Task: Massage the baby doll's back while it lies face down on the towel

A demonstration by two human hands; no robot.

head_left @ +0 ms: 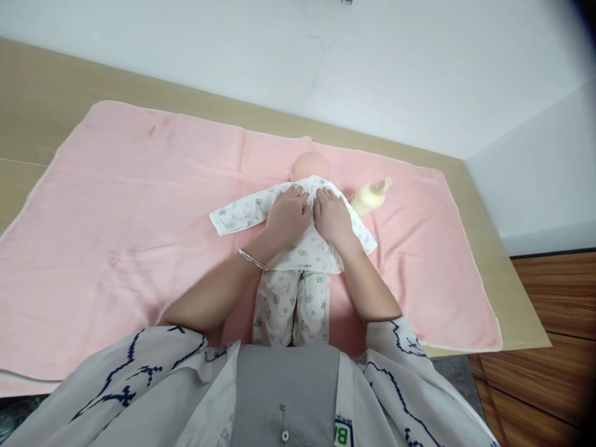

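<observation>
Side by side, the left hand and right hand rest on the printed shirt — whether they pinch its cloth, I cannot tell. It lies over the doll — on the pink blanket.

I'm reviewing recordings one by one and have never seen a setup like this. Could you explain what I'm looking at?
There is no machine here: a person works with two bare hands. The single picture comes from a camera worn on the person's head, looking forward and down. A pink blanket covers much of a table. On it lies what looks like a doll, with a patterned white shirt and matching trousers. The left hand, with a bracelet at its wrist, and the right hand both rest on the shirt; whether their fingers grip the cloth isn't clear. Beside the shirt is a pale yellow object I can't identify.
</observation>
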